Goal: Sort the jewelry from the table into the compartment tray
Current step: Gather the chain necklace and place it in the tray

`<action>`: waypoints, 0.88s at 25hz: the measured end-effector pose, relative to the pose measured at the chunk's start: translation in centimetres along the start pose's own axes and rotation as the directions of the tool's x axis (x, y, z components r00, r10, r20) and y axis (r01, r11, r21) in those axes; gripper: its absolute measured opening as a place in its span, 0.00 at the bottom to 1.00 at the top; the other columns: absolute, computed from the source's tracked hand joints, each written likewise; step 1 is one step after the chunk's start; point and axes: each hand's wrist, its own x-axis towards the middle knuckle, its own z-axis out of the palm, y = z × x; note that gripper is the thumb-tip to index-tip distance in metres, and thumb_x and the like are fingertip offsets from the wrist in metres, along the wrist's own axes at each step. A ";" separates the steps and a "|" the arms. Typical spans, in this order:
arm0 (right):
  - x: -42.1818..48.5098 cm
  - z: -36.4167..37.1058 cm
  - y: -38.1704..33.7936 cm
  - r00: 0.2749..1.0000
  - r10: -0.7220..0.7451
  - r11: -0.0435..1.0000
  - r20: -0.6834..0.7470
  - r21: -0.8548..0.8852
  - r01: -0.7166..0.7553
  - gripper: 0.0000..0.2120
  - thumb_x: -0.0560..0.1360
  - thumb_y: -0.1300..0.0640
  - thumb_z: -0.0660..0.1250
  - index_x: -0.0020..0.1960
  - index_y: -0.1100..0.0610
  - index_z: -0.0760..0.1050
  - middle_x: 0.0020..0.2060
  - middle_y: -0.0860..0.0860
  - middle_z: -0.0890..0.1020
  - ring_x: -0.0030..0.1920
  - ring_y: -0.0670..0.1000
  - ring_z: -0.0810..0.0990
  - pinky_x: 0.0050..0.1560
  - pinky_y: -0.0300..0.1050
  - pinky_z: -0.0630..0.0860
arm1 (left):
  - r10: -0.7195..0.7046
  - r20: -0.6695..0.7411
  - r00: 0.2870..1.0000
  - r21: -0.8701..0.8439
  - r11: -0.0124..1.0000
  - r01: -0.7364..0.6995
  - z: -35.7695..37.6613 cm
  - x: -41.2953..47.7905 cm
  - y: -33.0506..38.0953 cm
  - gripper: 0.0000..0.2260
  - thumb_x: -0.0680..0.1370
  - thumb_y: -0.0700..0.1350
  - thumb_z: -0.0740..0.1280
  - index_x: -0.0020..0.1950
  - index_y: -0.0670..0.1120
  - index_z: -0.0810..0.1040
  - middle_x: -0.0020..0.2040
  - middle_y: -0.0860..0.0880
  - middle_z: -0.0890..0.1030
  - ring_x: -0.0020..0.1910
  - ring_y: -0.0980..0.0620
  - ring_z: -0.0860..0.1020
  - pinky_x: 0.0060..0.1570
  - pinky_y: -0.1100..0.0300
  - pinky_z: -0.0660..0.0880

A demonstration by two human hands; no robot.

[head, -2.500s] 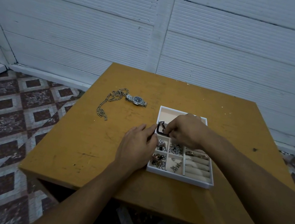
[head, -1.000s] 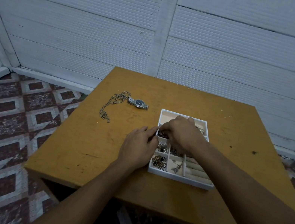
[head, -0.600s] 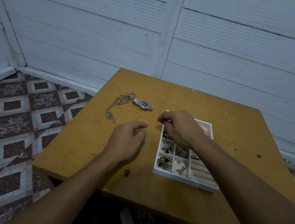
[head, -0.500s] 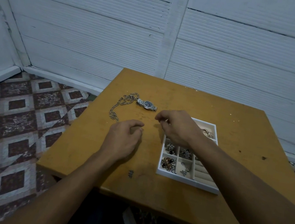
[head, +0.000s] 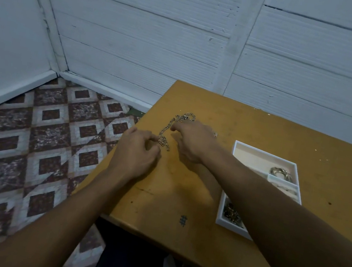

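Now we work from the left side of the wooden table (head: 264,134), where the silver link chain (head: 165,131) lies in a long loose curve near the far left corner. Our left hand (head: 136,154) rests at the near end of the chain, its fingers curled inward with the tips close together at the last links; whether they already pinch the links we cannot tell, because the hand covers them. Our right hand (head: 195,140) is beside the middle part of the chain, the fingers bent down and the forefinger touching or almost touching the links. It does not hold anything that we can see. A small piece of metal (head: 215,135) shows just behind its knuckles, but it is too much hidden to name.

To do this step well, we judge that both hands should gather the chain into a small heap before we lift it, because a long chain lifted by one end will swing and can catch on the tray wall. We should pinch firmly but slide gently, so that the links do not tangle.

On the right stands the white compartment tray (head: 261,150), well apart from the chain. Its large far compartment looks free, with a silver bracelet (head: 280,173) in the next one, so we think the chain belongs there.
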 end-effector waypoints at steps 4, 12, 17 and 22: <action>2.8 0.5 0.1 0.999 -0.039 0.997 0.023 -0.069 0.040 0.19 0.81 0.55 0.59 0.71 0.49 0.66 0.69 0.51 0.71 0.69 0.56 0.66 0.66 0.57 0.64 | 0.034 -0.020 0.999 0.148 0.988 -0.031 1.1 1.0 -0.1 0.17 0.76 0.57 0.63 0.57 0.48 0.80 0.55 0.49 0.80 0.59 0.49 0.71 0.59 0.50 0.68; 5.5 2.2 0.8 0.997 -0.076 0.995 0.024 -0.057 0.077 0.13 0.79 0.51 0.61 0.63 0.48 0.72 0.62 0.51 0.73 0.64 0.56 0.67 0.64 0.57 0.61 | -0.152 0.049 0.987 0.303 0.944 0.130 2.4 2.5 0.8 0.22 0.75 0.64 0.62 0.55 0.48 0.76 0.73 0.45 0.65 0.75 0.40 0.53 0.70 0.41 0.53; 5.0 2.5 0.9 0.995 -0.100 0.994 -0.024 -0.051 0.099 0.07 0.80 0.52 0.59 0.56 0.51 0.73 0.57 0.53 0.74 0.61 0.56 0.68 0.63 0.56 0.62 | -0.138 0.109 0.984 0.248 0.963 0.108 1.7 2.2 1.0 0.12 0.77 0.56 0.63 0.49 0.49 0.79 0.71 0.46 0.67 0.74 0.41 0.54 0.70 0.39 0.54; 4.3 2.6 1.2 0.991 -0.132 0.983 0.018 -0.127 0.134 0.12 0.81 0.52 0.55 0.60 0.56 0.69 0.60 0.54 0.72 0.63 0.56 0.67 0.65 0.57 0.60 | -0.156 0.162 0.974 0.212 0.970 0.120 0.6 1.6 0.8 0.08 0.79 0.53 0.63 0.48 0.51 0.78 0.75 0.47 0.64 0.76 0.43 0.49 0.71 0.39 0.50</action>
